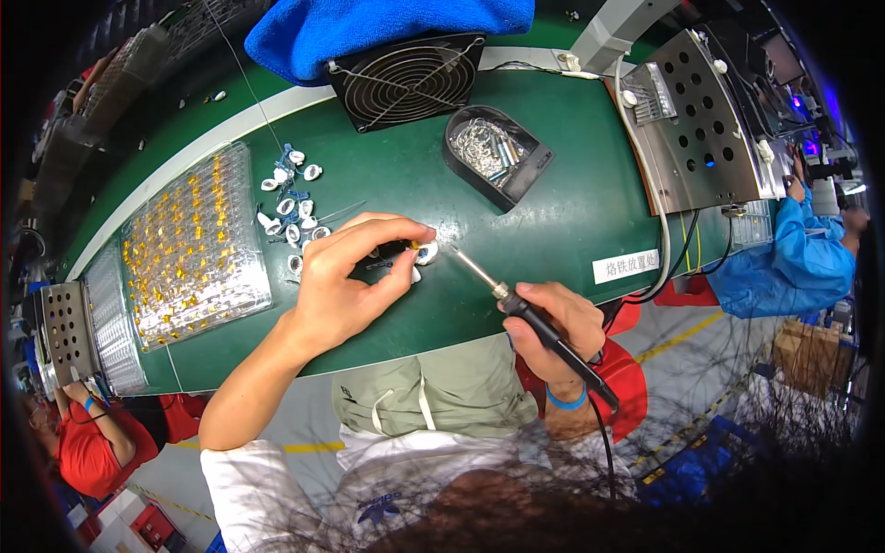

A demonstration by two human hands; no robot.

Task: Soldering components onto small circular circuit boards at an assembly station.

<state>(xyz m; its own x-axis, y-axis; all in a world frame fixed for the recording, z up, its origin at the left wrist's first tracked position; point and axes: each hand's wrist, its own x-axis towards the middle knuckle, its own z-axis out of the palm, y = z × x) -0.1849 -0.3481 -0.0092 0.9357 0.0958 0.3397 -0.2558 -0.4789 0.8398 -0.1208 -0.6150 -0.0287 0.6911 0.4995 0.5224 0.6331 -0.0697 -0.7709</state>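
Between the thumb and fingers of my left hand (346,272) is a small white part (427,252) with a bit of yellow on it, held just above the green mat. My right hand (558,327) grips the black handle of a soldering iron (544,332). Its metal tip points up and left, a short way from the white part. Beyond my left hand lies a loose pile of small white parts with dark blue wires (293,207). A clear tray (241,166) of small yellow pieces sits further left. My left fingers partly hide the small part.
A black fan (406,81) with a blue towel (387,32) over it stands at the back. A black bin (525,175) holds metal bits. At right is a perforated metal box (701,124) with cables. Co-workers in blue (765,267) and red (101,447) are at either side.
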